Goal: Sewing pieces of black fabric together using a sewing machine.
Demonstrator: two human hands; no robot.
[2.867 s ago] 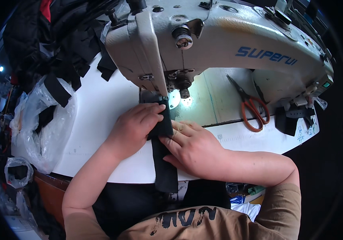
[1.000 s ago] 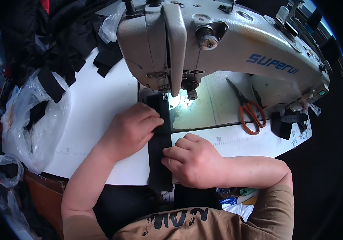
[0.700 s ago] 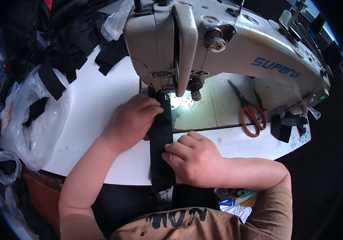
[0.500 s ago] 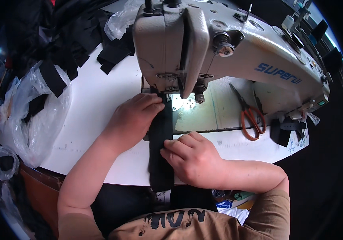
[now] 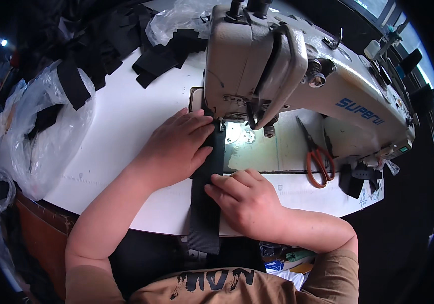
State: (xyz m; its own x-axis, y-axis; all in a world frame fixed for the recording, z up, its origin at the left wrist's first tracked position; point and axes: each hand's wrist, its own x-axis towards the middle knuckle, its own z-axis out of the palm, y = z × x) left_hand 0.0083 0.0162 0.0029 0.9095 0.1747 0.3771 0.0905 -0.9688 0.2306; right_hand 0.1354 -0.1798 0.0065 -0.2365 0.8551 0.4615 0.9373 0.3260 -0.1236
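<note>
A wide black webbing strap [image 5: 205, 218] runs from under the presser foot [image 5: 221, 125] of a white sewing machine [image 5: 252, 61] toward me, its near end hanging over the table edge. My left hand [image 5: 176, 147] lies on the strap's left side close to the foot, fingers stretched out and thumb apart. Lower down, my right hand [image 5: 250, 205] has its fingers curled and closed on the strap's right edge. The part of the strap beneath my left fingers is hidden.
Orange-handled scissors [image 5: 320, 164] lie right of the needle plate. Black fabric pieces [image 5: 158, 61] are spread at the back left. A clear plastic bag [image 5: 50, 137] with black pieces stands at the left. More black scraps [image 5: 352, 181] sit at the table's right end.
My left hand has loosened from a closed grip into stretched fingers with the thumb spread. My right hand keeps its hold on the strap. The whole view has shifted, putting the machine farther right.
</note>
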